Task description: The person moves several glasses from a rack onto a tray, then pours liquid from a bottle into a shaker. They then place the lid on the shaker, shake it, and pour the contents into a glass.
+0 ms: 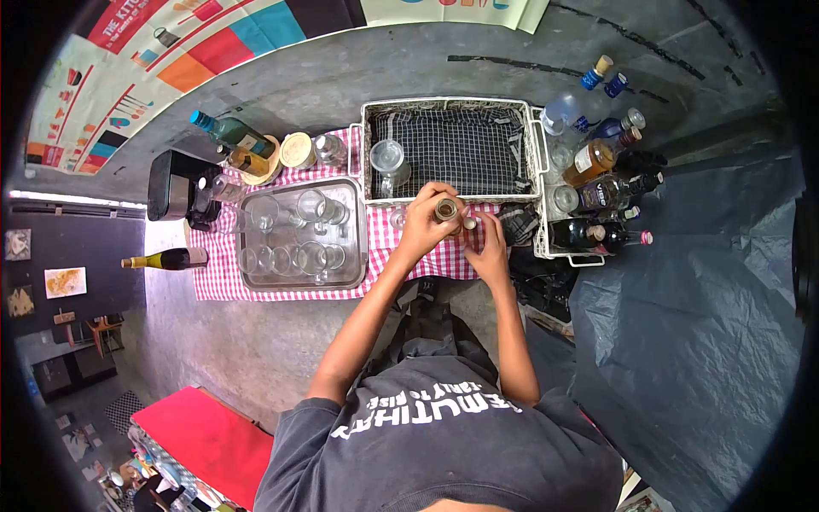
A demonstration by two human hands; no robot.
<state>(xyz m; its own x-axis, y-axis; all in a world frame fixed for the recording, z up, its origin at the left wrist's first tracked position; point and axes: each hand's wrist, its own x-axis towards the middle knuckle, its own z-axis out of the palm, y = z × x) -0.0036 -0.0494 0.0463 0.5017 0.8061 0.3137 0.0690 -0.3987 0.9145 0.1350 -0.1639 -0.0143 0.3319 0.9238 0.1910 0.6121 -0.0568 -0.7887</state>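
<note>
My left hand (421, 224) is wrapped round a bottle (445, 209), whose round open mouth faces up toward me. My right hand (489, 251) is just to its right, fingers curled at a small pale round-topped piece (469, 224); whether this is a stopper or the top of something larger I cannot make out. Left of my left hand, a clear glass (397, 218) stands partly hidden on the pink checked cloth (452, 262). Directly beyond my hands lies a white wire basket (368, 128) lined with dark checked fabric, a glass jar (389, 164) in its left end.
On the left, a metal tray (358, 230) carries several upturned-looking glasses. Behind it are bottles (245, 160) and a lidded jar (298, 151). A dark wine bottle (171, 258) is at the table's left end. Several bottles (593, 162) crowd a second basket (589, 260) on the right.
</note>
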